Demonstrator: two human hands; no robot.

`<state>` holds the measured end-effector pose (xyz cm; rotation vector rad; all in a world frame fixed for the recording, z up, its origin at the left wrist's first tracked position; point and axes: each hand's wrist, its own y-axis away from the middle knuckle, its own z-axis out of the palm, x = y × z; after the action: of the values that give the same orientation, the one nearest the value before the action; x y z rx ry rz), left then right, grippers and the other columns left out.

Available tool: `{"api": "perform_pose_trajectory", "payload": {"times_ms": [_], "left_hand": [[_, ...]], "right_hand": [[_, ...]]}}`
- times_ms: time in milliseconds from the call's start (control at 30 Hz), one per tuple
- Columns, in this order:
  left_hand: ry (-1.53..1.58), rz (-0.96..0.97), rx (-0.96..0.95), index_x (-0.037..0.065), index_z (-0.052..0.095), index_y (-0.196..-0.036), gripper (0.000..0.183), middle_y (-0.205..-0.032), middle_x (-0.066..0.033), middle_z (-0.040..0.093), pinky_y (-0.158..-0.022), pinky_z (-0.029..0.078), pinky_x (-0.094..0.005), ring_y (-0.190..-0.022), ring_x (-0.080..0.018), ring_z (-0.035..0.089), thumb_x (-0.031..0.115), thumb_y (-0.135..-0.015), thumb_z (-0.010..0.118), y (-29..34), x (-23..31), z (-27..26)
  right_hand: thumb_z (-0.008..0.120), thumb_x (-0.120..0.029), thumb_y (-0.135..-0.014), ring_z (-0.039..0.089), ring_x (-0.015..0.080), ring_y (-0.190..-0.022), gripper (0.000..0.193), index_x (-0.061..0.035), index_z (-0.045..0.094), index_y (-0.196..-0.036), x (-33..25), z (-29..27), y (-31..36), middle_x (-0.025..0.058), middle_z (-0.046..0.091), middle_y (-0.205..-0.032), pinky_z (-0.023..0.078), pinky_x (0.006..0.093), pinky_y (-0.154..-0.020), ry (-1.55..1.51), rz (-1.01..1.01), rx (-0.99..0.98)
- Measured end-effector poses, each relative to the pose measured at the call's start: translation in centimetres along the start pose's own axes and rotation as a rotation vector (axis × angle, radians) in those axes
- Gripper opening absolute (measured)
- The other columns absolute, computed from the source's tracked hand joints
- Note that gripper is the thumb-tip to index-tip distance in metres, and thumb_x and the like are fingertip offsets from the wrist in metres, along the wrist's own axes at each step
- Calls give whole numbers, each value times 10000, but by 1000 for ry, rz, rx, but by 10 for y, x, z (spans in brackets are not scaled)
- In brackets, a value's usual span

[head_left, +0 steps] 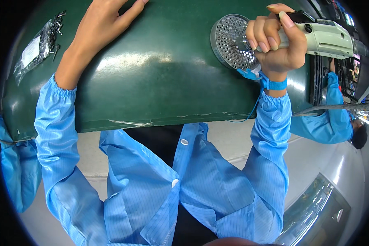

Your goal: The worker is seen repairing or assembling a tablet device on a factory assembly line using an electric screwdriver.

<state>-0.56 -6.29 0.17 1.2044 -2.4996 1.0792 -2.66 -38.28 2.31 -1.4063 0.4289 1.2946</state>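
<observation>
Right hand (276,39) curled tight round a pale driver (334,37), nose toward a holed disc (227,35) on the green table (151,90); left hand (100,22), thumb out, fingers cut off, hold unclear, bag (30,53) leftward

Pale-green power tool (331,41), dark green tabletop (172,88), blue pinstriped smock (137,180) with 2 white snaps (175,183)

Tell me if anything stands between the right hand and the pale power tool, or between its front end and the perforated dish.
Nothing visible does. The right hand is wrapped around the power tool, whose front end shows against the perforated dish. The blue wrist strap sits below, off that line.
</observation>
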Motion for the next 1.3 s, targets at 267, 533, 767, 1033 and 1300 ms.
{"api": "perform_pose_trajectory", "payload": {"times_ms": [267, 533, 767, 1033, 1300], "left_hand": [[-17, -19, -29, 23, 731, -1085, 219, -1085, -200, 632, -770, 539, -413, -902, -347, 656, 191, -945, 716, 13, -26, 10], [-28, -25, -20, -2, 715, -1088, 212, -1328, -232, 551, -903, 556, -422, -1106, -369, 637, 116, -913, 735, 4, -11, 5], [1, 12, -43, 18, 728, -1082, 287, -811, -157, 706, -610, 525, -374, -656, -285, 667, 287, -988, 693, 20, -40, 18], [-19, -15, -1, 1, 718, -1079, 203, -1333, -233, 546, -890, 561, -417, -1113, -366, 637, 122, -917, 734, 1, 3, 1], [8, -145, 122, -3, 701, -1088, 174, -1042, -175, 669, -713, 551, -337, -801, -265, 674, 84, -938, 700, -14, -5, -13]], "right_hand": [[399, -228, -998, 364, 96, -480, 395, 34, 604, -1211, 0, 0, -1, -32, 340, -579, 398, 310, -487, -9, 25, 27], [417, -229, -992, 347, 98, -469, 337, 20, 615, -1104, -4, 6, -1, -33, 330, -564, 395, 316, -489, 41, 59, 71], [431, -257, -1014, 345, 106, -459, 292, -15, 578, -946, -5, 11, -1, -19, 330, -547, 394, 316, -489, 145, 100, 60], [405, -258, -1033, 371, 110, -476, 393, 49, 598, -1185, -3, 14, -4, -11, 351, -568, 402, 313, -495, 79, 64, 106], [380, -269, -1059, 386, 110, -496, 468, 74, 532, -1339, -13, 21, -13, -8, 363, -583, 404, 314, -506, 88, 29, 37]]}}
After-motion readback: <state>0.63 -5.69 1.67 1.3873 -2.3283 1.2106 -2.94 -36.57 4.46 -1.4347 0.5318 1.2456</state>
